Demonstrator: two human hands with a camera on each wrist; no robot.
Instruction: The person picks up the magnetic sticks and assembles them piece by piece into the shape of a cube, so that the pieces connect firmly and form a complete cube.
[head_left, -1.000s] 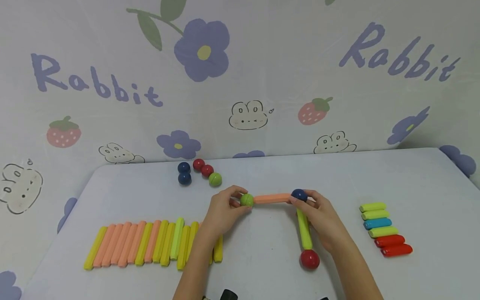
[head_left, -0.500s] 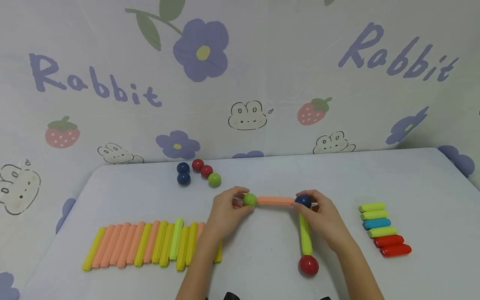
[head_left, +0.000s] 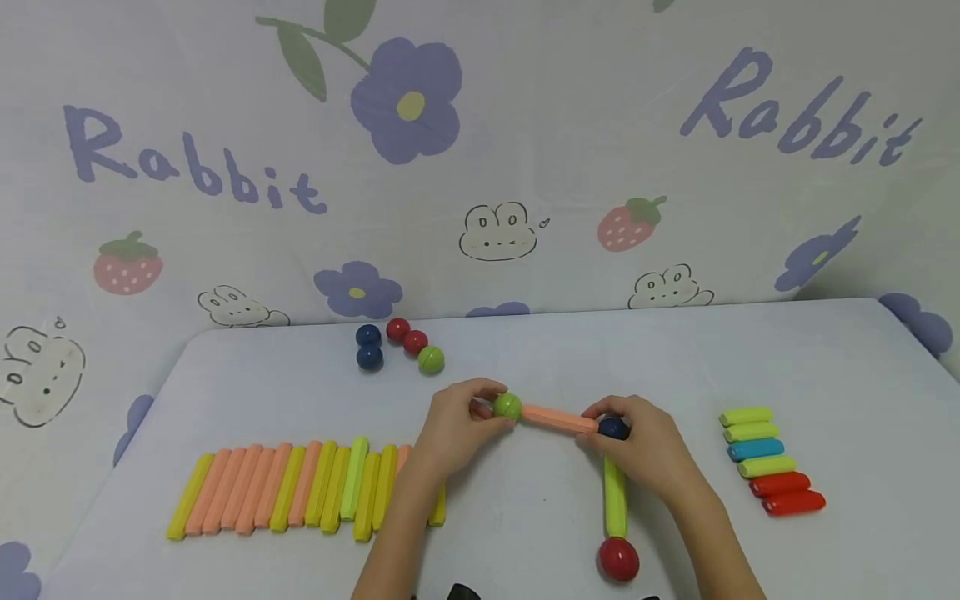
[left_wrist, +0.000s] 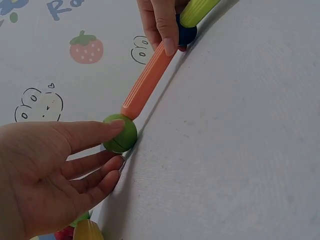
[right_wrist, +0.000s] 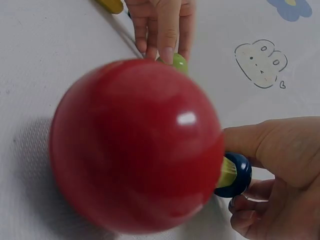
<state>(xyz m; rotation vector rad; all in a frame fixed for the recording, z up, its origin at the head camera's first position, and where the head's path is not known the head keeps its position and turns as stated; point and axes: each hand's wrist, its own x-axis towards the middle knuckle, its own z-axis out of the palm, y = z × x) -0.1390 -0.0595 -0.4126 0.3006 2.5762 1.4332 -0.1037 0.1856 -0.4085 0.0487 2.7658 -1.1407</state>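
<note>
Violet lettering (head_left: pixel 190 162) on the patterned backdrop (head_left: pixel 555 108) reads "Rabbit" at upper left and again at upper right. The left wrist view's top edge shows only "Ra" on it.

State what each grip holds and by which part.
One stick-and-ball piece: the left grip pinches its green end ball; the right grip holds it at the dark blue ball, where the orange stick ends.
</note>
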